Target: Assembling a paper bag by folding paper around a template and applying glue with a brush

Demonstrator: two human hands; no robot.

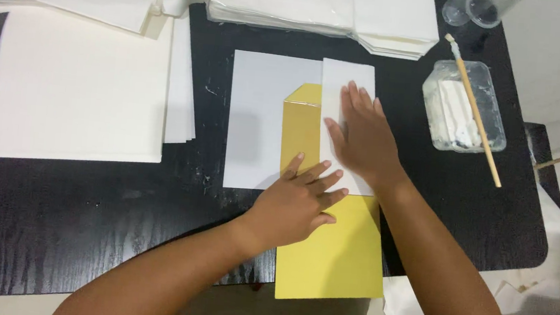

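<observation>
Nearest us, our left hand [296, 203] lies flat, palm down, fingers [322, 181] slightly spread, pressing the yellow paper [339, 257] that overhangs the black worktop [85, 228]. Beyond it, our right hand [363, 138] presses flat, fingers together, on a white strip [341, 75] laid over the yellow paper. Both rest on a white sheet [256, 121]. Farther right sits a glue tub [463, 113] with a brush [476, 110].

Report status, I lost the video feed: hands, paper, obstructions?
Left hand flat on yellow sheet. Right hand flat on white strip. Nothing in the way.
</observation>
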